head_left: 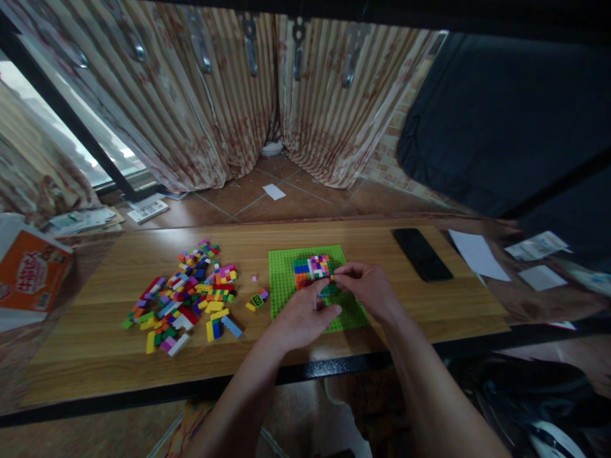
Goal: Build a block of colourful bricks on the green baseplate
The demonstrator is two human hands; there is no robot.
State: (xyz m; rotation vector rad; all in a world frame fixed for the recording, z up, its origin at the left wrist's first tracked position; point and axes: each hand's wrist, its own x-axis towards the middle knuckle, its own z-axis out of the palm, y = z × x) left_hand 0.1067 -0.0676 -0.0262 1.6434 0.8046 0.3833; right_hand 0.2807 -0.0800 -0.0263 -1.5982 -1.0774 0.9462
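A green studded baseplate (281, 259) lies on the table, bearing a block of many-coloured toy bricks (315, 264). My left hand (305, 315) rests over the near left part of the build, its index finger touching the bricks and its thumb held apart. At the build's right edge, my right hand (370, 286) has thumb and index finger pinched together; whatever is between them is too small to make out. Part of the build's near side is hidden by my fingers. Left of the plate sit a few joined bricks (258, 299) and one tiny pink brick (254, 278).
Loose bricks (184, 299) are heaped on the left of the wooden table (95, 362). A black phone (422, 254) lies at the right, beside white paper (478, 254). An orange and white box (31, 273) stands past the left end. Curtains (191, 114) hang behind.
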